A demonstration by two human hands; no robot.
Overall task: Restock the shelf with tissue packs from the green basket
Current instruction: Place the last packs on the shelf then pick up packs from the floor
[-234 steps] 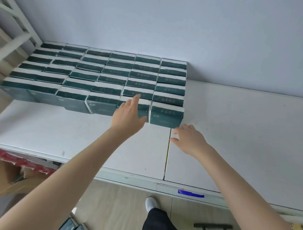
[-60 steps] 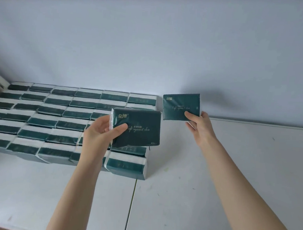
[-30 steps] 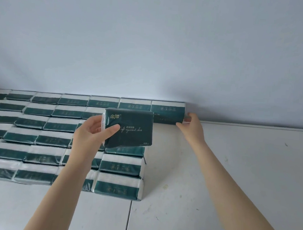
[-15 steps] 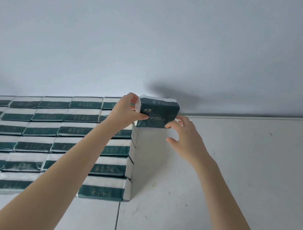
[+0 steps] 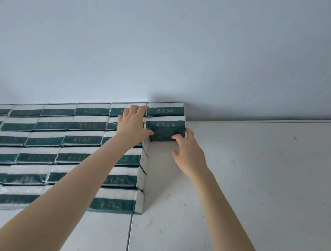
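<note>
The tissue pack (image 5: 165, 128) stands near the back edge of the shelf (image 5: 254, 180). It sits just in front of the corner pack (image 5: 165, 109), which touches the wall (image 5: 166, 47). On its left is the big block of packs (image 5: 71, 138).

The right hand (image 5: 188, 152) grips the pack's right end, with the thumb on the front and the fingers round the side. The left hand (image 5: 133, 123) lies flat with straight fingers on the packs beside it. Its thumb presses on the pack's front.

The pack seems to lean a little. Nothing stands in front of it or on its right. If the hands let go too soon, I think it may tip forward onto the bare shelf. It is soft, so a hard squeeze could squash it. A push from the left hand could make the neat rows go crooked.

The wall shuts the back, and the block shuts the left. To the right and in front, the shelf is wide and bare, so the hands can pull back that way. The shelf's front edge and the green basket are not in view.
</note>
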